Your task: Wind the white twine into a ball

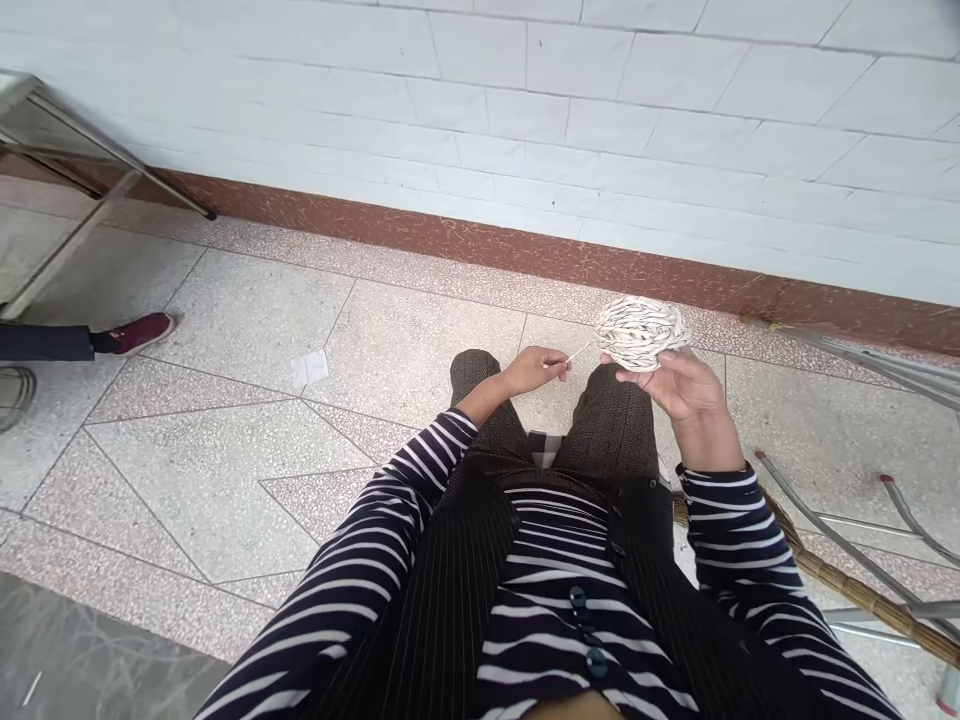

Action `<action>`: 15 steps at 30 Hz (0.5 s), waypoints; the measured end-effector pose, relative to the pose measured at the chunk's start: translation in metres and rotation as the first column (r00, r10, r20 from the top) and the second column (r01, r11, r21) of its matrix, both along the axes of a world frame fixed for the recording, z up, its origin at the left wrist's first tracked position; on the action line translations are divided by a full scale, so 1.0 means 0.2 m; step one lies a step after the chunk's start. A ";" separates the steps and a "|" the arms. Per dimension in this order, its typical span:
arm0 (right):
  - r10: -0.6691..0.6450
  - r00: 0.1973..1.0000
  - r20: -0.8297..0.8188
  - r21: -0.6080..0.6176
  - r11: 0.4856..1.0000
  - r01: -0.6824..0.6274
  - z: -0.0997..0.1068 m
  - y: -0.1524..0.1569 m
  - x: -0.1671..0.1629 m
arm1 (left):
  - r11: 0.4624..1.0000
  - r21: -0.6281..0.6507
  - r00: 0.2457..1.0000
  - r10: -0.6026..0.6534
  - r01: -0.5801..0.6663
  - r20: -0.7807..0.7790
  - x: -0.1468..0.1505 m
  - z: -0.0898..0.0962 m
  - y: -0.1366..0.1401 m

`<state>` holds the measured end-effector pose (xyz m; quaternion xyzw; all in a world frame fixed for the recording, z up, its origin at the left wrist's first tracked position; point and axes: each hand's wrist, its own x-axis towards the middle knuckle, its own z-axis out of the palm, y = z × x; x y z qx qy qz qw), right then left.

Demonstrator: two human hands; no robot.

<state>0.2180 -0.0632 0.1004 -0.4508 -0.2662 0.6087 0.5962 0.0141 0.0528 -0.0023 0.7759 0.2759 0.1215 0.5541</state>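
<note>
the left hand (538,370) pinched the cord (579,352) between closed fingertips, while the right hand (686,388), partly open, curled around the lower side of the ball (643,330) near the right knee (619,392), with paper (310,368) on the floor (405,340) well to the left.

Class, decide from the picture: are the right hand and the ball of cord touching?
Touching. The head view shows the right hand holding the ball of cord, its thumb lapped over the lower edge.
</note>
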 end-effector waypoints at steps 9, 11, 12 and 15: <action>-0.112 0.786 0.607 0.024 0.992 0.123 -0.09 0.09 0.08 | 0.996 -0.085 0.999 -0.014 0.011 -0.037 -0.10 0.04 -0.01; -0.198 0.744 0.638 0.063 0.976 0.206 -0.13 0.12 0.07 | 0.994 -0.103 0.998 -0.051 0.046 -0.044 -0.11 0.06 -0.02; -0.258 0.720 0.644 0.092 0.961 0.262 -0.15 0.13 0.06 | 0.992 -0.113 0.997 -0.065 0.060 -0.042 -0.11 0.07 -0.03; -0.423 0.667 0.613 0.183 0.898 0.401 -0.17 0.15 0.06 | 0.989 -0.124 0.996 -0.083 0.077 -0.043 -0.11 0.06 -0.03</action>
